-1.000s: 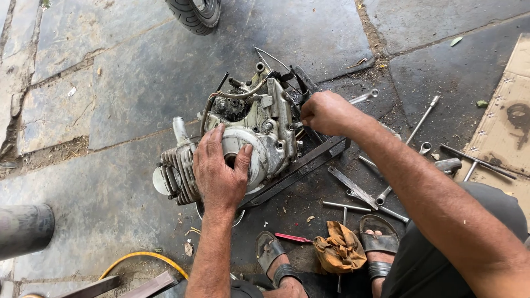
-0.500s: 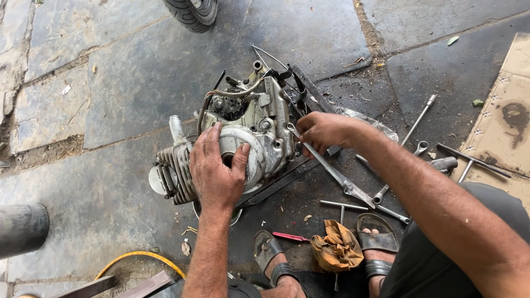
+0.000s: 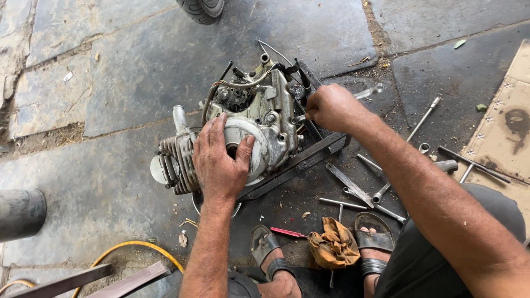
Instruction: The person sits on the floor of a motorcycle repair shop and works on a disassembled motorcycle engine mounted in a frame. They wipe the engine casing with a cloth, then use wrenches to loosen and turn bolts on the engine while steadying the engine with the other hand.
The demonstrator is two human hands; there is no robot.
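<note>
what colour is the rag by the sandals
Mustard-brown rag, seen in the head view.

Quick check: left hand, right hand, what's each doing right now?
Left hand: open, flat on the engine cover.
Right hand: closed around a wrench at the engine.

A flattened sheet of brown cardboard point(image 3: 510, 132), apparently an opened-out package, lies on the stone floor at the right edge; it is tan, roughly rectangular and stained with dark blotches. No labels, signs or screens are visible.
</note>
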